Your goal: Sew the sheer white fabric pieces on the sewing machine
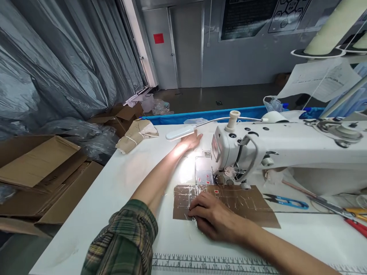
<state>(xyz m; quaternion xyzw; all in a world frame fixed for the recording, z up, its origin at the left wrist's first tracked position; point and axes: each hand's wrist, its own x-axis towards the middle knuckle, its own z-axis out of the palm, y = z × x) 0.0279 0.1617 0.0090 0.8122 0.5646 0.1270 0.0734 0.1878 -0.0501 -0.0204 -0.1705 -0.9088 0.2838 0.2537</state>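
Note:
My right hand point(215, 217) rests at the near edge of a brown sheet point(242, 204) overlaid with shiny clear film and loose threads. Its fingers are curled together at that edge, and the thumb is mostly hidden. My left hand point(191, 141) reaches far forward under the lamp head point(180, 133), fingers apart, near the table's back; the lamp partly covers it. Right of it stands a white sewing machine point(275, 145), its presser foot point(245, 185) close to the sheet's far edge. A clear plate with red marks point(204, 176) lies left of the needle area.
Blue thread snips point(286, 201) and red-handled scissors point(355, 227) lie on the right. A printed ruler point(212, 264) runs along the front edge. Folded tan fabric point(136, 136) sits at the back left corner. Cardboard boxes point(43, 183) stand left of the table point(83, 229).

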